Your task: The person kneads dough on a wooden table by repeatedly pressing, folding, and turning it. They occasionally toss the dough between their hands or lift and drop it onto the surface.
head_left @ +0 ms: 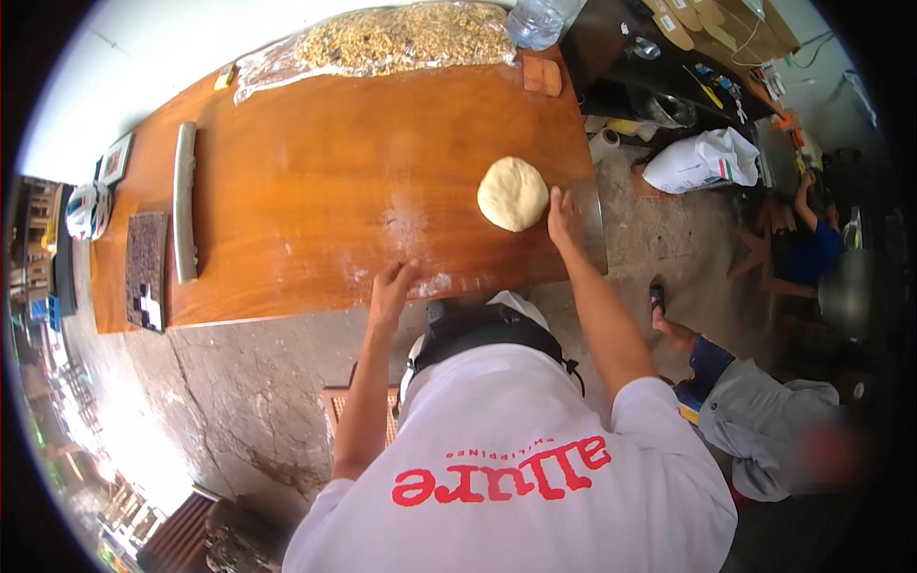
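A round, flattened ball of pale dough [513, 194] lies on the brown wooden table [306, 191], towards its right end. My right hand [563, 220] is at the dough's right edge, fingers stretched out and not gripping it; whether it touches the dough is hard to tell. By the table's near edge, my left hand [392, 289] is low over the wood with its fingers loosely bent and apart, nothing visible in it. White flour [435, 285] is scattered beside that hand, and a fainter dusting spreads over the middle of the tabletop.
A clear plastic bag of brown crumbly food [406, 40] lies along the far edge, near a water bottle [535, 24] and a reddish-brown block [542, 75]. A long grey bar [185, 202] and dark board [146, 267] lie left. Another person [764, 420] is at right.
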`<state>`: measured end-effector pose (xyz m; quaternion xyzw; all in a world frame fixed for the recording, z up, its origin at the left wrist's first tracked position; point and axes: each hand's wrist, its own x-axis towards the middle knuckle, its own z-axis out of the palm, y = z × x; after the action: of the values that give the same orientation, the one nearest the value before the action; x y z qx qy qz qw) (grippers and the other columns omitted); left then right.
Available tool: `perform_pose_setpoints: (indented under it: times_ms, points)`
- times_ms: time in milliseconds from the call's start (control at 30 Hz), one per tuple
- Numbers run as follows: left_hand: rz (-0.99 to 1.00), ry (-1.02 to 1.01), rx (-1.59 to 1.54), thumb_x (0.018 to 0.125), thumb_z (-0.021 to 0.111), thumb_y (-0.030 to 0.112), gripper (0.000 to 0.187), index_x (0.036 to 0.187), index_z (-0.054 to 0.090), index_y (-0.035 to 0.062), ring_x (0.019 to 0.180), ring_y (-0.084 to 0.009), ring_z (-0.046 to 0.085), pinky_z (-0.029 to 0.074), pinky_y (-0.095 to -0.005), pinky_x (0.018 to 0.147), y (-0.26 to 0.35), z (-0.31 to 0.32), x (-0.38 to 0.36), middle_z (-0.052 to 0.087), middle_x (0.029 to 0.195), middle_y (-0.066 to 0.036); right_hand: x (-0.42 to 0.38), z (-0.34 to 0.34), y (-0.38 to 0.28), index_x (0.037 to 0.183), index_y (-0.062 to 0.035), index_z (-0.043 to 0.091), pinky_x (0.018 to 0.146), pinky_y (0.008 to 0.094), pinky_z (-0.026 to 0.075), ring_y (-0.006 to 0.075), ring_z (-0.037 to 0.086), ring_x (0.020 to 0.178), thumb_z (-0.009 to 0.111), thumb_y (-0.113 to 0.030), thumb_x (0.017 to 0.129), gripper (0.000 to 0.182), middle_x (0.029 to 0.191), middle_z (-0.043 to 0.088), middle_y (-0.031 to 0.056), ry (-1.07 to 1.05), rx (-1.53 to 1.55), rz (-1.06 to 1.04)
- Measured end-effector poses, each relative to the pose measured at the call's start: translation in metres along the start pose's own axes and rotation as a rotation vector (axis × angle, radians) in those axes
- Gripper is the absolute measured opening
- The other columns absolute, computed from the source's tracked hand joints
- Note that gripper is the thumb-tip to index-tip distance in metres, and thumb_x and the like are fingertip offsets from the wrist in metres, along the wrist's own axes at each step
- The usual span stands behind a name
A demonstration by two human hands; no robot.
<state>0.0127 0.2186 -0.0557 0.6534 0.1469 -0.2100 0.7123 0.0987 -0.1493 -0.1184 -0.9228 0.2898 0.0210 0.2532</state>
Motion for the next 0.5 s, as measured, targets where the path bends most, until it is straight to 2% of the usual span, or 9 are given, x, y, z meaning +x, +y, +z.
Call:
perform_pose_setpoints:
  times_ms: [100, 233, 333, 500]
  points:
    - [-0.071, -0.069, -0.024, 0.095, 0.061, 0.029, 0.032, 0.106, 0.065, -0.0009, 0.085, -0.0145, 0.065, 0.051, -0.0266, 0.077, -0.003, 0.001, -0.001, 0.069, 0.094, -0.009, -0.017, 0.002, 0.029, 0.140, -0.0012, 0.045, 0.109, 0.0502, 0.032, 0.0440, 0.044, 0.128, 0.025, -0.057, 0.100, 0.072, 0.137, 0.049, 0.0279, 0.121, 0.121, 0.011]
    - [-0.191, -0.047, 0.032, 0.096, 0.060, 0.028, 0.031, 0.106, 0.065, -0.0009, 0.084, -0.0137, 0.064, 0.051, -0.0263, 0.077, -0.016, 0.006, 0.009, 0.069, 0.093, -0.008, -0.017, -0.010, 0.069, 0.135, 0.0000, 0.051, 0.106, 0.0492, 0.035, 0.0446, 0.047, 0.123, 0.029, -0.053, 0.101, 0.067, 0.132, 0.053, 0.0285, 0.090, 0.204, -0.015]
    - [-0.244, -0.092, 0.113, 0.096, 0.060, 0.027, 0.030, 0.106, 0.065, -0.0004, 0.083, -0.0140, 0.064, 0.052, -0.0266, 0.076, -0.015, 0.019, 0.024, 0.069, 0.093, -0.008, -0.019, -0.011, 0.071, 0.129, 0.0012, 0.055, 0.103, 0.0481, 0.038, 0.0425, 0.049, 0.121, 0.037, -0.046, 0.101, 0.058, 0.129, 0.056, 0.0254, 0.080, 0.212, -0.005]
    - [-0.150, -0.170, 0.218, 0.095, 0.061, 0.028, 0.032, 0.109, 0.065, -0.0003, 0.086, -0.0155, 0.064, 0.051, -0.0279, 0.078, 0.009, 0.059, 0.062, 0.069, 0.095, -0.009, -0.006, 0.007, 0.052, 0.121, 0.0003, 0.060, 0.098, 0.0472, 0.042, 0.0402, 0.055, 0.111, 0.048, -0.037, 0.098, 0.045, 0.117, 0.061, 0.0231, 0.096, 0.234, -0.151]
